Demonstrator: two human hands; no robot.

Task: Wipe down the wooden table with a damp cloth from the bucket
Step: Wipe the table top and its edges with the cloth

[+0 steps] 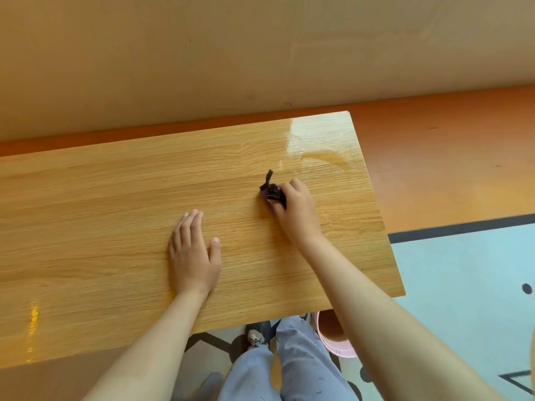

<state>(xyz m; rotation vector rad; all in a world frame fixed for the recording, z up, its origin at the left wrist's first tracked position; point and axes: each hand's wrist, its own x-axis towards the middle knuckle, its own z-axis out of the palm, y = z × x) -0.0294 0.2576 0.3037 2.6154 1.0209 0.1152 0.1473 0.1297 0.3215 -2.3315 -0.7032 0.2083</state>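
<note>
My right hand (295, 209) has its fingers (285, 188) clenched round the small dark bunched-up cloth (272, 193), pressing it down on the light wood-grain desk (86, 198) toward its right end. One loose tail of the cloth sticks up beyond my knuckles. My left hand (192, 250) lies flat on the desk near the middle, fingers (191, 224) straight and released, holding nothing, well apart from the cloth.

The cloth looks soft, limp and light, nothing I could break. Wadded like this it touches only a small patch of wood, so I judge it would wipe better spread flatter under my palm. Damp, it should drag a little on the smooth varnished top rather than skate. The best hold seems to be over the top of the wad, with the loose ends tucked under my fingers so they don't trail.

A glossy wet patch (315, 149) shines beyond the cloth near the far right corner; I take that end as wiped and the long left stretch as not yet done. The round pink plastic bucket (335, 342) sits on the floor below the desk's near edge, beside my right leg and partly hidden by my forearm.
</note>
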